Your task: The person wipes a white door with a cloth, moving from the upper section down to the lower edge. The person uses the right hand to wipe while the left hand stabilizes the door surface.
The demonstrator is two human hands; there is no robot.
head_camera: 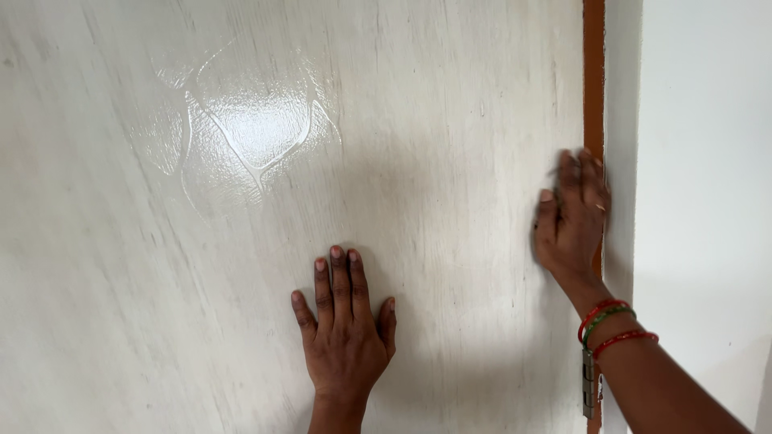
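A large glossy off-white door panel (241,241) fills most of the view, with a bright reflection of light near its upper middle. My left hand (344,325) lies flat against the panel low in the middle, fingers together and pointing up. My right hand (572,221) presses on the panel's right edge, fingers next to the orange-brown strip (593,72) that runs down the edge. Red and green bangles (609,321) circle my right wrist. Neither hand holds anything.
A metal hinge (589,386) sits on the door edge low down, just beside my right forearm. To the right stands a plain white wall (708,161) and a white frame strip (623,96).
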